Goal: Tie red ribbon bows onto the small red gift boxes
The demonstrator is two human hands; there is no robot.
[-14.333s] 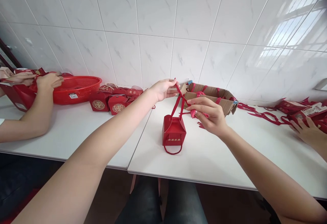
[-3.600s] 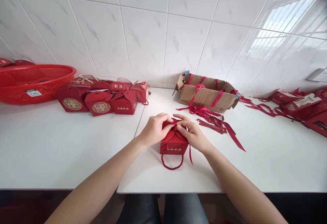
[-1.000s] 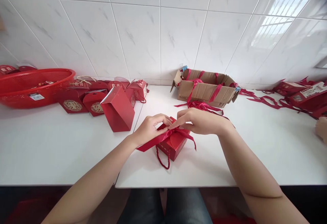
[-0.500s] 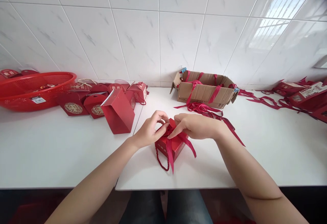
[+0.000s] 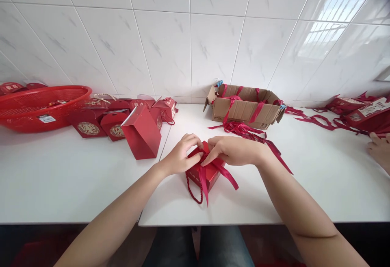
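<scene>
Red gift box [image 5: 210, 173] with dark red ribbon [image 5: 224, 170]; red mesh basket [image 5: 36, 106]; brown cardboard box [image 5: 243, 110]; white table [image 5: 319, 177].

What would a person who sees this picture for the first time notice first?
At the centre of the white table, the left hand and right hand pinch a red ribbon on top of a small red box. Behind it lies a cardboard box draped with more ribbons, and at the far left a red basket beside a cluster of red gift boxes.
</scene>
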